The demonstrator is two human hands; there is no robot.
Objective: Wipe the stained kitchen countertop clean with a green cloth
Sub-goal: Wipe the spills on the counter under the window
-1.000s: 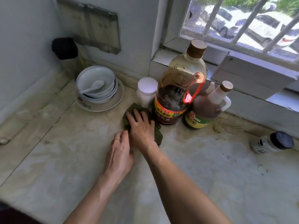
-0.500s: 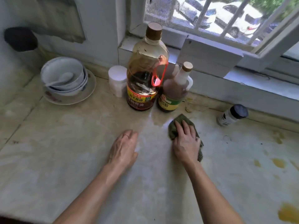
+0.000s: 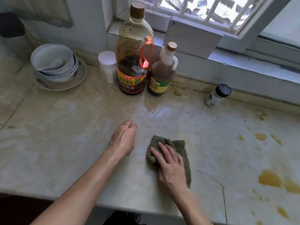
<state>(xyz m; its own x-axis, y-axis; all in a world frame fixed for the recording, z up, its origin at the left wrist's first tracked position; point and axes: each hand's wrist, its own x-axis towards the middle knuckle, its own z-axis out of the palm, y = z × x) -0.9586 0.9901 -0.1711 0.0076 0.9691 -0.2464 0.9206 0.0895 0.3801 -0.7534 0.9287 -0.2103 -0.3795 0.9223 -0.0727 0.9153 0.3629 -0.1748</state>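
Sauce bottle (image 3: pixel 131 75), bowls (image 3: pixel 53 62) behind green cloth (image 3: pixel 182 148)

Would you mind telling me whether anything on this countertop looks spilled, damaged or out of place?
Yellow-orange stains spatter the right of the countertop, beyond the green cloth under the right hand. A thin crack curves through the stone toward the front edge, and the black-capped jar appears tipped over.

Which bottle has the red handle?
The tall soy sauce bottle with the yellow label. The smaller bottle beside it has a white handle, and the little black-capped jar has none.
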